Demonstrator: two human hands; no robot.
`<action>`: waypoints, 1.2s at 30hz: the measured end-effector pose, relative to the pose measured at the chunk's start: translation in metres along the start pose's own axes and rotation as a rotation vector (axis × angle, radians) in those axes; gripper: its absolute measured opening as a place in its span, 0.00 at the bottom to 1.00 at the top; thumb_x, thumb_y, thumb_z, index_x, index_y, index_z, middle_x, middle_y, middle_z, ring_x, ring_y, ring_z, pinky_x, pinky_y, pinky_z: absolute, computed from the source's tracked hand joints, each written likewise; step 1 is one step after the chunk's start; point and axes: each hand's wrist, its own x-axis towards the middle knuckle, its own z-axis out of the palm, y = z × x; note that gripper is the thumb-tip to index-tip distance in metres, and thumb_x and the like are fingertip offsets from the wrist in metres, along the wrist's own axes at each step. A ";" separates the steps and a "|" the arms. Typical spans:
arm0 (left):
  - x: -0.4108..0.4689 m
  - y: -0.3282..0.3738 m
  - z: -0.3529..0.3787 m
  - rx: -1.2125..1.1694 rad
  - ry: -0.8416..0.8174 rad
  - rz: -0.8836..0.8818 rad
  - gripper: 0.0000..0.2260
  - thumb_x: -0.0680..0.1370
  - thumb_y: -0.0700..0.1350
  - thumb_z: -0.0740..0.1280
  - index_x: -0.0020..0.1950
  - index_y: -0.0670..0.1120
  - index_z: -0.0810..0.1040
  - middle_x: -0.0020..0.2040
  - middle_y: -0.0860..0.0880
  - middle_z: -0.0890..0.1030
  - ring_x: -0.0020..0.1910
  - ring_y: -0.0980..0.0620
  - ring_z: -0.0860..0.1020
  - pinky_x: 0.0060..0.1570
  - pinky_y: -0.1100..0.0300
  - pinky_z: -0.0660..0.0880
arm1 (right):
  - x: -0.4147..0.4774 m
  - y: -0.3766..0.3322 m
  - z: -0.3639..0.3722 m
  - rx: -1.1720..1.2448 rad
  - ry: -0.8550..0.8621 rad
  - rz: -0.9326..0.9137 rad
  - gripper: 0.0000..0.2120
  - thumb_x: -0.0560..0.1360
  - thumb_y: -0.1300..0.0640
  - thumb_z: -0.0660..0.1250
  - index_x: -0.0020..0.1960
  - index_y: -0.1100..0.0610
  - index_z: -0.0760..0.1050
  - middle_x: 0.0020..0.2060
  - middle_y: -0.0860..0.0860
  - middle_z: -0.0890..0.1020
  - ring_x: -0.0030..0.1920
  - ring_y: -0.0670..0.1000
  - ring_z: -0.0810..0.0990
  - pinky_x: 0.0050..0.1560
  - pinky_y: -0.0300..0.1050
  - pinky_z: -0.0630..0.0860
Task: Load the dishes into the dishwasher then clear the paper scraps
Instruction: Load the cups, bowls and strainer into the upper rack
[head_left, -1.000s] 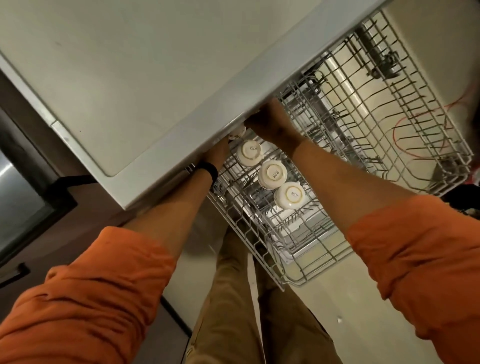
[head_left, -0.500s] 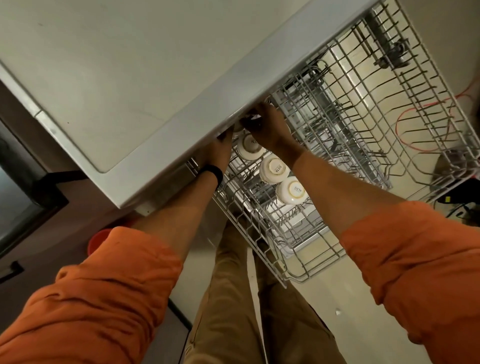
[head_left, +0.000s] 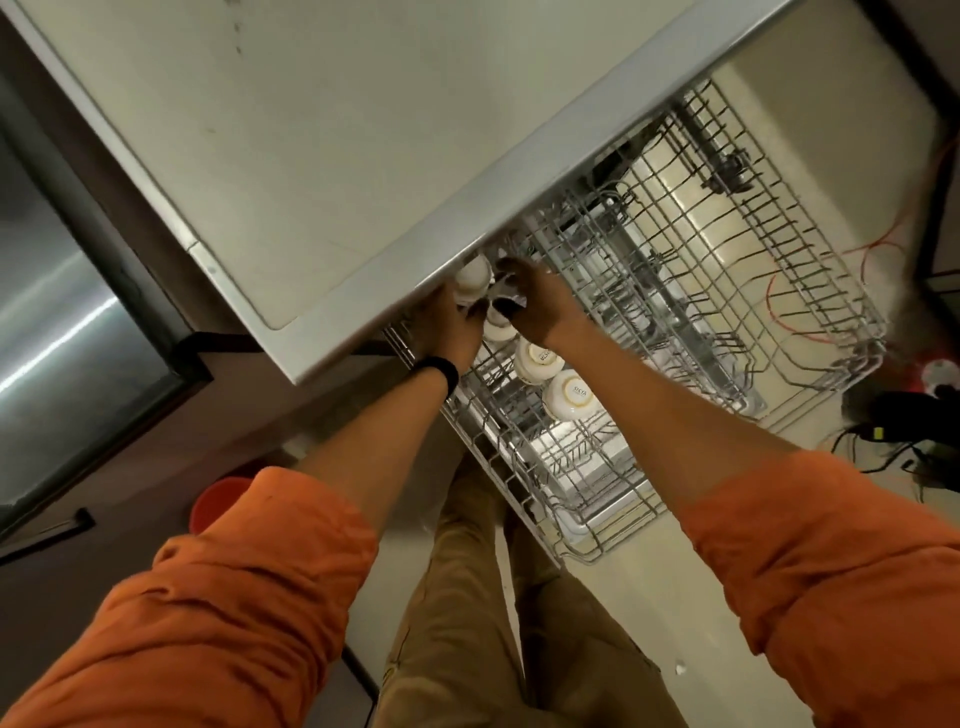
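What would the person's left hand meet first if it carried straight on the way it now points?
Most likely the white bowl just ahead of the left hand, at the back of the rack under the counter edge. They may be touching; blur hides it.

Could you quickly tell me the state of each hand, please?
Left hand: holding a white cup.
Right hand: cannot be told, too blurred.

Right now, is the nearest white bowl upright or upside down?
Upside down: the white bowl shows its printed base facing up in the rack.
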 end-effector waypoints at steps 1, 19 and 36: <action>-0.008 0.004 -0.002 0.027 -0.023 0.001 0.24 0.81 0.49 0.68 0.76 0.49 0.68 0.70 0.46 0.76 0.67 0.44 0.75 0.64 0.51 0.73 | -0.007 0.003 -0.002 0.002 0.008 -0.001 0.25 0.78 0.57 0.70 0.73 0.51 0.68 0.62 0.52 0.81 0.63 0.56 0.79 0.65 0.57 0.76; -0.159 0.056 -0.134 0.105 0.208 0.487 0.16 0.82 0.49 0.66 0.69 0.48 0.77 0.59 0.49 0.84 0.55 0.49 0.82 0.57 0.50 0.78 | -0.164 -0.111 -0.075 0.160 0.207 -0.341 0.18 0.79 0.59 0.70 0.68 0.54 0.76 0.60 0.51 0.82 0.59 0.44 0.79 0.64 0.42 0.75; -0.093 -0.055 -0.364 0.023 0.575 0.444 0.16 0.80 0.48 0.67 0.68 0.49 0.77 0.63 0.50 0.80 0.58 0.48 0.79 0.56 0.51 0.78 | -0.100 -0.351 0.040 0.031 0.109 -0.587 0.22 0.76 0.55 0.75 0.68 0.51 0.76 0.60 0.47 0.83 0.60 0.46 0.80 0.65 0.44 0.75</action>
